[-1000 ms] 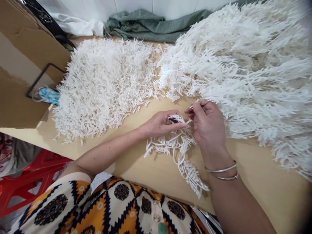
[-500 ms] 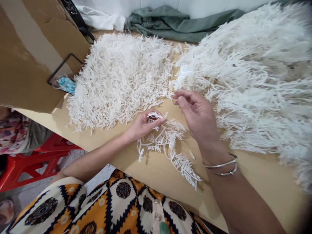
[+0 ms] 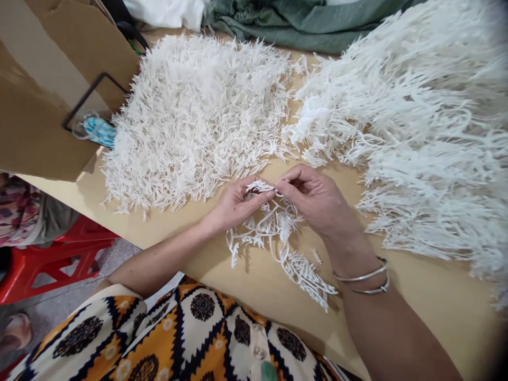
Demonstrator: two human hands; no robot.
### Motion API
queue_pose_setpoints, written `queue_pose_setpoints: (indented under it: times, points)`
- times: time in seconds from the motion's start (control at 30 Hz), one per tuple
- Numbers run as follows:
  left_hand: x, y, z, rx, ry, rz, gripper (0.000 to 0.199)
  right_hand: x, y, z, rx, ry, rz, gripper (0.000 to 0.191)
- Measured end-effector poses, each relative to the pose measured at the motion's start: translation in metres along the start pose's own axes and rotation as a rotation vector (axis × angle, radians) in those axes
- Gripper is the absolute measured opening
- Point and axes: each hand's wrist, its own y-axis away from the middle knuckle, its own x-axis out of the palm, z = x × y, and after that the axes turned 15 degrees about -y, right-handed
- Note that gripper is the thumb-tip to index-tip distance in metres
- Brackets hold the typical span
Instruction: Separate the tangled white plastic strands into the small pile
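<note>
Over the table's near side, my left hand (image 3: 242,203) pinches a white branching plastic sprig (image 3: 260,186) between thumb and fingers. My right hand (image 3: 313,198) meets it at the fingertips, its thumb and forefinger pressed together at the sprig's end; exactly what lies between them is too small to make out. Below both hands, a loose cluster of white sprigs (image 3: 305,272) with curved stems rests on the table. A wide heap of short white sprigs (image 3: 198,116) lies beyond my left hand. To the right spreads a larger pile of long-stemmed white sprigs (image 3: 416,143).
A cardboard box (image 3: 35,95) stands at the table's left edge, with a black wire frame and a blue-and-white item (image 3: 98,131) by it. Green cloth (image 3: 286,24) lies along the back. A red stool (image 3: 55,259) and part of another person are at lower left.
My right hand has come down and left from near the long-stemmed pile to meet my left hand at the sprig. The view has tilted down slightly.
</note>
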Motion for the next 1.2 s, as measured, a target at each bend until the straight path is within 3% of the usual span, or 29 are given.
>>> queue_pose_setpoints:
  times: [0.17,0.37,0.63,0.8,1.0,1.13,1.2]
  points:
    - [-0.001,0.001,0.002,0.006,-0.102,-0.071,0.037,0.013,0.003,0.0,-0.097,0.176,-0.175,0.024]
    - [0.0,0.01,-0.003,0.067,-0.047,0.215,0.034,0.007,-0.004,-0.007,-0.075,0.016,-0.328,0.027]
    - [0.003,0.007,-0.009,-0.009,-0.018,0.059,0.033,0.001,0.001,0.007,-0.087,-0.044,-0.03,0.019]
    - [0.004,0.006,-0.008,0.014,-0.094,0.003,0.031,-0.01,0.001,0.008,0.063,0.069,0.101,0.018]
    - [-0.002,0.004,-0.003,0.037,-0.104,-0.005,0.029,0.008,0.003,0.002,-0.061,0.237,-0.085,0.015]
    - [-0.003,0.007,-0.005,0.036,-0.095,0.176,0.031,0.01,0.001,0.002,-0.065,0.294,-0.232,0.017]
    - [-0.002,0.008,-0.008,0.057,-0.076,0.2,0.031,0.008,0.0,0.001,-0.057,0.247,-0.278,0.017]
